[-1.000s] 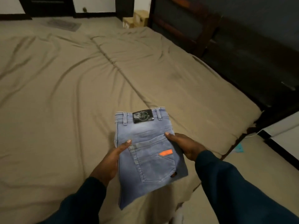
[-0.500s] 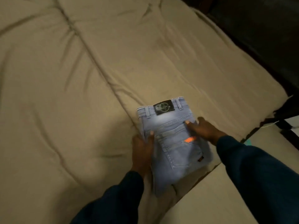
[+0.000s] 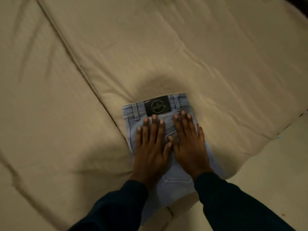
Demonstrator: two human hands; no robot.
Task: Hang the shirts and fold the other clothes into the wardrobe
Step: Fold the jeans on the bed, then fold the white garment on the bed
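My left hand (image 3: 150,147) lies flat on the folded jeans (image 3: 176,182), fingers straight and slightly spread, palm down. My right hand (image 3: 189,144) lies flat beside it the same way, and the two thumbs touch in the middle. Both press on the back-pocket area, just below the dark patch (image 3: 157,105) at the waistband. Dark sleeves (image 3: 233,202) cover my forearms. The jeans lie on the bed (image 3: 83,80), near its edge, on a tan sheet creased with long wrinkles. No container is in view.
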